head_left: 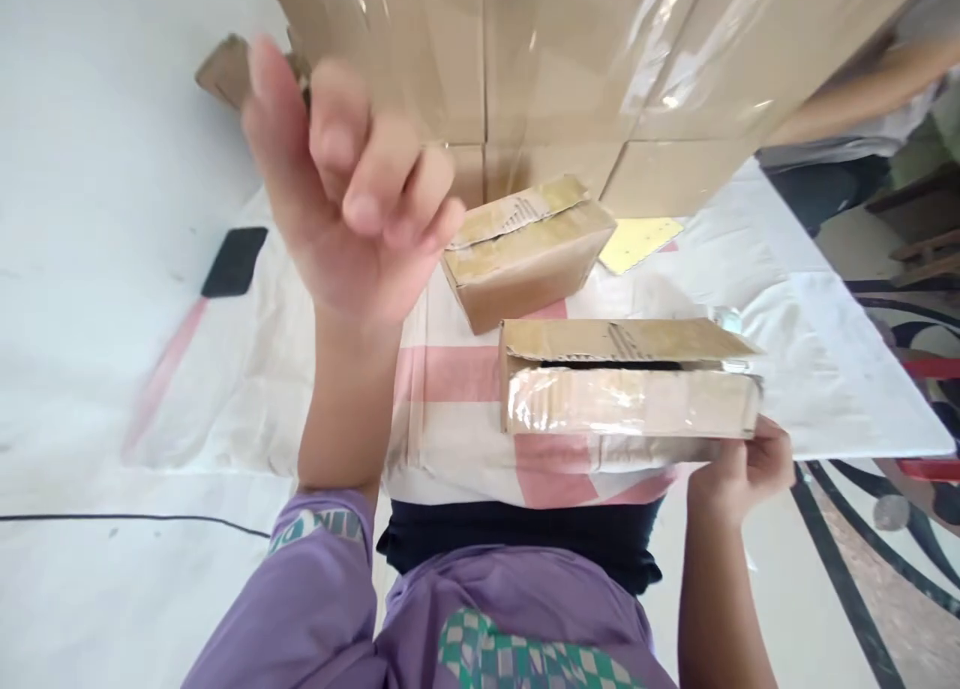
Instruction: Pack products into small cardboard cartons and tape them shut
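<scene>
My right hand grips the lower right corner of a small cardboard box near the table's front edge. Clear shiny tape covers the front face of this box. Its top flap is slightly raised, and a dark gap shows beneath it. My left hand is raised above the table, palm facing up, with its fingers loosely bent and apart and nothing visible in them. It is slightly blurred. Behind the first box, a second cardboard box lies at an angle, apart from both hands.
Stacked cartons under clear film stand at the back. A yellow card and a black flat piece lie on the cloth-covered table. Another person's arm reaches in at the right. A black cable runs at lower left.
</scene>
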